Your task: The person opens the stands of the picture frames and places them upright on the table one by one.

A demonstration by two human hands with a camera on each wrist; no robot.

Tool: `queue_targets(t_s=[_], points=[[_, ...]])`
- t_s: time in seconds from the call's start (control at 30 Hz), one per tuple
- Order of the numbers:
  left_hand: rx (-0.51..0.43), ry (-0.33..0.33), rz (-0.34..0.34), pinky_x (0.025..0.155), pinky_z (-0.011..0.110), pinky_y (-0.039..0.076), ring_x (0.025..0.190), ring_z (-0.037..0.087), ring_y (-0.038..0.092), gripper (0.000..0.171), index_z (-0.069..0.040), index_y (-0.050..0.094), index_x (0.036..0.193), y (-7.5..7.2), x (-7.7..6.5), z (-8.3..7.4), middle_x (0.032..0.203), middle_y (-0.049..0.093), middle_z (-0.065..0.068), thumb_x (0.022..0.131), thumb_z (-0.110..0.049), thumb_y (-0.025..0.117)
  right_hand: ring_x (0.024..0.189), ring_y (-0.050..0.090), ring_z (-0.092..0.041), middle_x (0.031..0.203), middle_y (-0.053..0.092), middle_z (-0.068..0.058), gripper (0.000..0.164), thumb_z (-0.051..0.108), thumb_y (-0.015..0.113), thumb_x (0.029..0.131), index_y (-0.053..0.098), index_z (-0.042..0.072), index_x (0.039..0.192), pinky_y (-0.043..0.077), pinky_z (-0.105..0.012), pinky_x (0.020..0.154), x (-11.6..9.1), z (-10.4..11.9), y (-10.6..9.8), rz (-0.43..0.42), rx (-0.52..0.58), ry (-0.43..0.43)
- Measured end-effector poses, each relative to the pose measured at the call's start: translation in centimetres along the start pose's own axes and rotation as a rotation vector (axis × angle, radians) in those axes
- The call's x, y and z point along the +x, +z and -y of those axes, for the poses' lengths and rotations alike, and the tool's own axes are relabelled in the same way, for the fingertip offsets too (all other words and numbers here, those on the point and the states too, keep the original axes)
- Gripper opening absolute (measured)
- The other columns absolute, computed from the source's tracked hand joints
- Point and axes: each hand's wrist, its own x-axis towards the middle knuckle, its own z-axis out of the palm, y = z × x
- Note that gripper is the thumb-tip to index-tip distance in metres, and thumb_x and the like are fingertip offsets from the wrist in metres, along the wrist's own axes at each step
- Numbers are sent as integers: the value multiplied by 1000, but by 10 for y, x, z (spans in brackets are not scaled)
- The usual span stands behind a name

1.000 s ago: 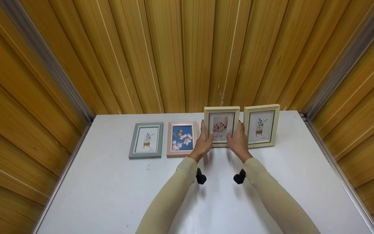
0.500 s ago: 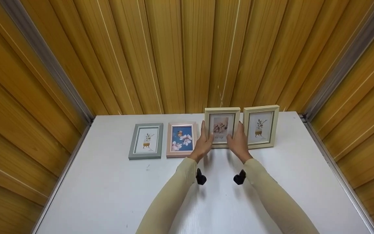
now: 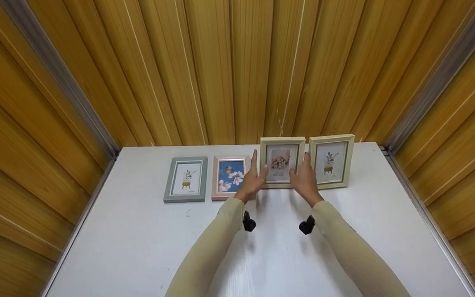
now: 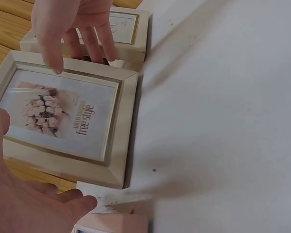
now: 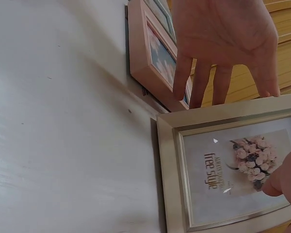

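A cream picture frame [image 3: 282, 163] with a flower bouquet picture stands upright near the table's back edge, between my two hands. My left hand [image 3: 252, 179] is at its left side, the fingers straight and spread off the edge, the thumb tip close to the border. Its fingers reach across the corner of a pink picture frame [image 3: 227, 194]. My right hand [image 3: 304, 179] is at the right side with straight fingers in the gap beside a second cream picture frame [image 3: 331, 161]. Its thumb [image 5: 281, 179] overlaps the bouquet picture in the right wrist view.
A green picture frame [image 3: 185, 179] with a potted-plant picture is left of the pink one. All four stand in a row on the white table [image 3: 138, 247]. A wood-panelled wall [image 3: 212, 82] rises behind, and metal rails [image 3: 423, 189] run along the sides.
My left hand has moved left, away from the bouquet frame's side, and its fingers have spread. My right hand has shifted slightly right. The picture frames have stayed in place.
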Motion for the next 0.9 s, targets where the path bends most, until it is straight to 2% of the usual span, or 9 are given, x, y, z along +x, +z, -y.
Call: queue_targets(t_s=[0.13, 0.27, 0.47, 0.67, 0.8, 0.9], points=[[0, 28, -9, 120, 61, 21, 153, 41, 23, 73, -31, 2, 166, -17, -3, -3, 172, 12, 8, 109, -43, 45, 138, 40, -52, 156, 32, -38, 82, 14, 51, 104, -4, 1, 163, 36, -64, 110, -1, 9, -7, 1, -17, 10], [7, 48, -8, 120, 64, 21, 154, 39, 22, 74, -33, 4, 166, -35, -8, -4, 172, 13, 7, 108, -46, 47, 134, 45, -53, 157, 31, -36, 84, 17, 54, 104, -4, 2, 163, 39, -64, 108, -2, 16, -11, 7, -46, 0], [110, 116, -33, 121, 61, 20, 153, 38, 26, 73, -29, 10, 166, -59, -14, -3, 170, 20, 8, 106, -51, 46, 130, 47, -55, 154, 33, -36, 83, 21, 56, 104, 2, 5, 164, 40, -65, 105, -4, 27, -15, -17, -68, -38], [154, 124, -69, 122, 54, 23, 154, 31, 25, 76, -27, 16, 166, -78, -22, -2, 170, 22, 3, 104, -57, 48, 140, 37, -52, 159, 28, -32, 83, 23, 60, 103, 7, 11, 165, 41, -69, 102, -8, 42, -14, -44, -99, -100], [148, 148, -104, 121, 54, 26, 152, 31, 30, 73, -24, 20, 165, -89, -27, -3, 169, 25, 6, 105, -50, 52, 143, 33, -51, 158, 27, -31, 83, 26, 62, 102, 10, 13, 165, 40, -70, 102, -10, 52, -11, -62, -101, -136], [132, 138, -125, 121, 54, 27, 152, 30, 30, 71, -26, 21, 165, -96, -31, -2, 169, 26, 6, 105, -46, 53, 141, 34, -51, 156, 29, -30, 82, 28, 63, 102, 13, 14, 165, 42, -70, 98, -11, 59, -7, -64, -105, -159]])
